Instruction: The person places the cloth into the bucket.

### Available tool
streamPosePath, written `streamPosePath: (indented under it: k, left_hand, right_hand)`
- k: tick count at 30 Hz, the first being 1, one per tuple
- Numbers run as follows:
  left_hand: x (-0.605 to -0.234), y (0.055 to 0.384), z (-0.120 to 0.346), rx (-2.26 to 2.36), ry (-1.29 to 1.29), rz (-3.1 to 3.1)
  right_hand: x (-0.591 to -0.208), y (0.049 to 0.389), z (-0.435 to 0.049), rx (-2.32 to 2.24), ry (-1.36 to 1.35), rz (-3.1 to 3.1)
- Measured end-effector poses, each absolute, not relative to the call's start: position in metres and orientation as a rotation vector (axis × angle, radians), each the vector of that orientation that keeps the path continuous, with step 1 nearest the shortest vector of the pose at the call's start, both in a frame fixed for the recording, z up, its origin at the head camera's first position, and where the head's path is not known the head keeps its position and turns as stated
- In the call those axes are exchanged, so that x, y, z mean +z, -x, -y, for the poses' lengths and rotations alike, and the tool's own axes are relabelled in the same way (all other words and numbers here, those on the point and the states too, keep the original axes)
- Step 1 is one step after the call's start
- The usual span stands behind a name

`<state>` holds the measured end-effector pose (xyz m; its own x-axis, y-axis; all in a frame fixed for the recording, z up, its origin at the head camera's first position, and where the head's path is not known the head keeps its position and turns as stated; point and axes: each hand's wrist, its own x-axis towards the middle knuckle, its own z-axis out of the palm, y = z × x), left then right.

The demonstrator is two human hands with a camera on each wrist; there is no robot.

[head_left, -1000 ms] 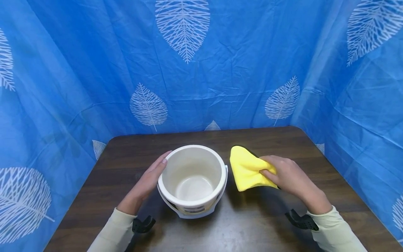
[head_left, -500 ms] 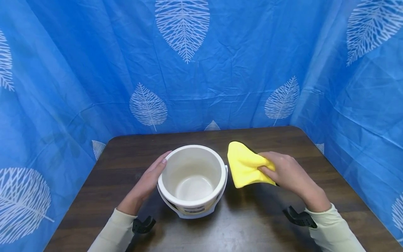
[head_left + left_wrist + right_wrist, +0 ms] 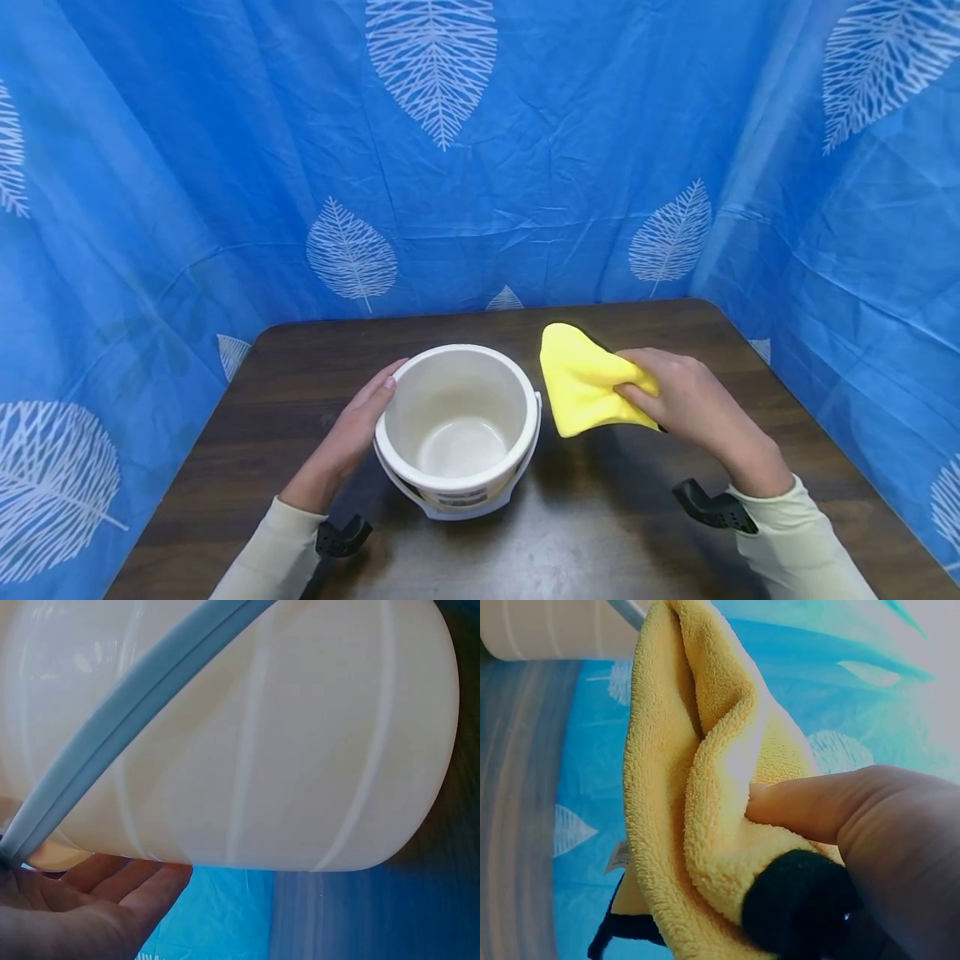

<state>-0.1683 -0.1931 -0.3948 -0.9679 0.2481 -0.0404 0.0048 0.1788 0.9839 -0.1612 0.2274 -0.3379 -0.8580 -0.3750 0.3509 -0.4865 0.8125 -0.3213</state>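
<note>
A white bucket (image 3: 459, 354) stands upright on the table, its inside bare. A pale grey handle (image 3: 142, 694) hangs down around it. My left hand (image 3: 348, 433) rests along the bucket's left side. Its thumb touches near the rim, and in the left wrist view the fingers (image 3: 150, 889) lie fairly straight against the wall. To the bucket's right, my right hand (image 3: 686, 400) pinches a folded yellow cleaning cloth (image 3: 581, 379) between thumb and fingers. The cloth is held above the table, apart from the bucket. Its dark edging (image 3: 634, 928) shows in the right wrist view.
The dark wooden table (image 3: 315, 358) extends around the bucket. Blue curtain (image 3: 525, 192) with white leaf prints hangs behind the table and along both sides. A black band (image 3: 341, 537) sits at each wrist.
My right hand has raised the yellow cloth, which shifts up and slightly left in the head view. The left hand and the bucket have stayed in place.
</note>
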Motion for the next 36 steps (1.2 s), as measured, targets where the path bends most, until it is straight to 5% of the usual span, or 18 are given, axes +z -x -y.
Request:
streamPosePath:
  k: [36]
  left_hand:
    - [-0.396,0.168,0.192,1.903,-0.235,-2.253]
  right_hand:
    - [-0.311,0.159,-0.206,0.592,-0.742,2.686]
